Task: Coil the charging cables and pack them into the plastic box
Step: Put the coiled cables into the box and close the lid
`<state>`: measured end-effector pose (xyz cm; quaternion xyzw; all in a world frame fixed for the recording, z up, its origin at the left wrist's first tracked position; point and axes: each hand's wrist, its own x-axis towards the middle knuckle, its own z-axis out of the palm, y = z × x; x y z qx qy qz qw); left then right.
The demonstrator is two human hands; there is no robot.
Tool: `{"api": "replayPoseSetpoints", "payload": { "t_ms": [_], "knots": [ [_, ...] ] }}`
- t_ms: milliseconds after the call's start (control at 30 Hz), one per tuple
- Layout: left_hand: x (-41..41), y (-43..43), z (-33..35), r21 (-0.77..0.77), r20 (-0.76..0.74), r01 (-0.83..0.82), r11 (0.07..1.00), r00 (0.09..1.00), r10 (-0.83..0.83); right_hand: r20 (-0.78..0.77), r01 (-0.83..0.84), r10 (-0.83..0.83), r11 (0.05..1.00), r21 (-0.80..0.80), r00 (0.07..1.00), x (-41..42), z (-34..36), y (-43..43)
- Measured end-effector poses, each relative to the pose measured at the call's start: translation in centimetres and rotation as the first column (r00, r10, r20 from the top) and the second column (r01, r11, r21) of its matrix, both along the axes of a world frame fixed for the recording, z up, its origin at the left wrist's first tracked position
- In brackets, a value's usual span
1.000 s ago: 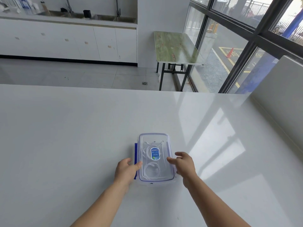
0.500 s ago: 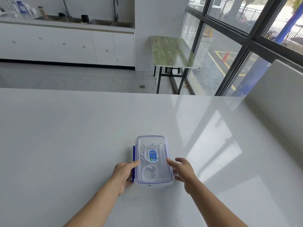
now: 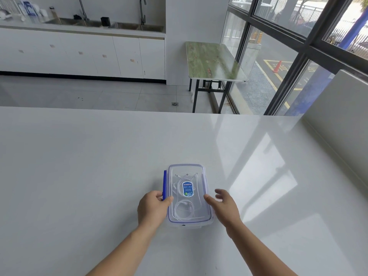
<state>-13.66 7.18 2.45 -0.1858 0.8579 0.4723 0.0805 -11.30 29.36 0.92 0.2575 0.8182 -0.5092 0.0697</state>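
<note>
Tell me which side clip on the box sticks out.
The blue left clip, held by the left hand; none juts from the plastic box's right side.

Both bare arms reach in, the left forearm (image 3: pixel 119 250) and the right forearm (image 3: pixel 264 250) angling toward each other. The left hand (image 3: pixel 152 208) has a grip on the plastic box (image 3: pixel 187 168), back of the hand up and wrist straight. Its thumb (image 3: pixel 169 199) lies on top, inside the grip, and its fingers (image 3: pixel 158 195) curl round the blue latch (image 3: pixel 165 182) on the outer side. Across from that grip, the right hand (image 3: pixel 225 206) hangs loose with the palm turned inward. Its fingers are spread and blurred, and it holds nothing. Its thumb tip is right at the box's edge; touching or just short, can't tell.
</note>
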Motion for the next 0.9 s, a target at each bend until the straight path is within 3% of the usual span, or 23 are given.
{"api": "replayPoseSetpoints", "payload": {
  "t_ms": [67,133,200,267,900],
  "knots": [
    [0.1,0.4,0.1,-0.095,-0.043,0.029,0.995,0.999,-0.033,-0.222,-0.095,0.197,0.911,0.402,0.955,0.1,0.0,-0.3],
    [0.2,0.5,-0.1,-0.163,-0.052,0.052,0.985,0.997,-0.062,-0.316,-0.171,0.479,0.729,0.663,0.819,-0.3,0.1,-0.8],
    [0.1,0.4,-0.5,-0.221,-0.056,0.073,0.973,0.995,-0.088,-0.248,-0.238,0.636,0.578,0.781,0.731,-0.6,0.0,-1.7],
    [-0.1,0.4,-0.7,-0.258,-0.067,0.085,0.962,0.992,-0.106,-0.167,-0.277,0.688,0.485,0.829,0.706,-0.8,0.1,-2.4],
    [-0.3,1.0,0.5,-0.403,-0.072,0.145,0.904,0.979,-0.189,-0.136,-0.313,0.7,0.474,0.823,0.701,-0.8,0.1,-2.8]
  ]
}}
